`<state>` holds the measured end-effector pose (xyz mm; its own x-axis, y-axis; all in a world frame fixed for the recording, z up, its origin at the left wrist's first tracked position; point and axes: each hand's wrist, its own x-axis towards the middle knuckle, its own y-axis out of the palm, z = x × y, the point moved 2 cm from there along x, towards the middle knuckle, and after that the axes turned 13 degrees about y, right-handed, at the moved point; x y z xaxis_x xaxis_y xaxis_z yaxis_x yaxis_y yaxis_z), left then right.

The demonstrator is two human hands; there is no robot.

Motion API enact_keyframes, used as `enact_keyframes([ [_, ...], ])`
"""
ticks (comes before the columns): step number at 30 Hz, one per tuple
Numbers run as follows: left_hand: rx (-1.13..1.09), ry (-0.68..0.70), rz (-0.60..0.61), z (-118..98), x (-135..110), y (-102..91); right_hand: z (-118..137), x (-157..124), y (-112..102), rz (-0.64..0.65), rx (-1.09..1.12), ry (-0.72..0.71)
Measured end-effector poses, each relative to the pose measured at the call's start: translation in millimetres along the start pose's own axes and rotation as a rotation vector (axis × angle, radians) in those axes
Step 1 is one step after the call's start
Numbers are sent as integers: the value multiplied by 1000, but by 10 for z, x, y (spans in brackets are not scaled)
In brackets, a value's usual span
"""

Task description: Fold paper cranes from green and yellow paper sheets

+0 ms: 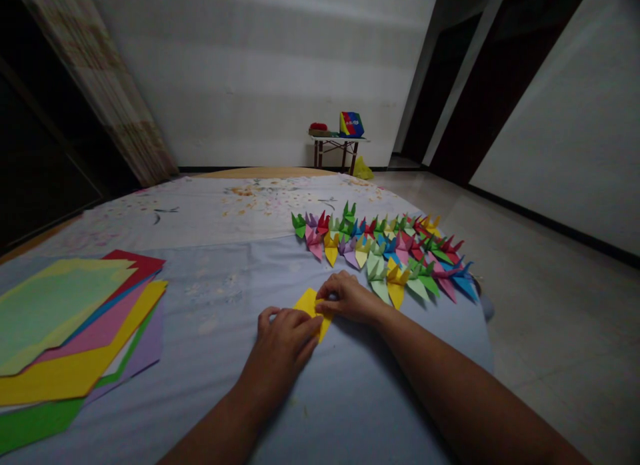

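Note:
A folded piece of yellow paper [306, 301] lies on the cloth-covered table between my two hands. My left hand [286, 335] rests on its near left part, fingers curled and pressing it down. From the right, my right hand [349, 297] pinches the paper's upper right side between thumb and fingers. The fingers cover much of the sheet, so its exact fold is partly hidden. Just beyond my right hand stand several rows of folded paper cranes [377, 278] in green, yellow, pink, blue, red and purple.
Stacked coloured paper sheets [60, 312] lie at the left of the table. A pale blue and white floral tablecloth [210, 265] covers the round table. By the far wall, a small table [340, 140] carries a multicoloured box [351, 124] and a red item. Tiled floor is at right.

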<state>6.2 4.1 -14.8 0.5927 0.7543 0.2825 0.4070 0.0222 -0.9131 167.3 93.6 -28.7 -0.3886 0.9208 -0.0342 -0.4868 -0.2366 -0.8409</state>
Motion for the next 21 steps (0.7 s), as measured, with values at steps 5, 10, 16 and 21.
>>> enact_keyframes([
  [5,85,17,89,-47,10,-16,5,-7,17,-14,-7,6],
  [10,112,30,143,-82,7,-51,14,-8,20,-26,-4,9],
  [16,109,35,148,-89,14,-61,36,-8,12,-31,-4,31],
  [21,102,34,157,-95,16,-60,31,-9,31,-59,10,22],
])
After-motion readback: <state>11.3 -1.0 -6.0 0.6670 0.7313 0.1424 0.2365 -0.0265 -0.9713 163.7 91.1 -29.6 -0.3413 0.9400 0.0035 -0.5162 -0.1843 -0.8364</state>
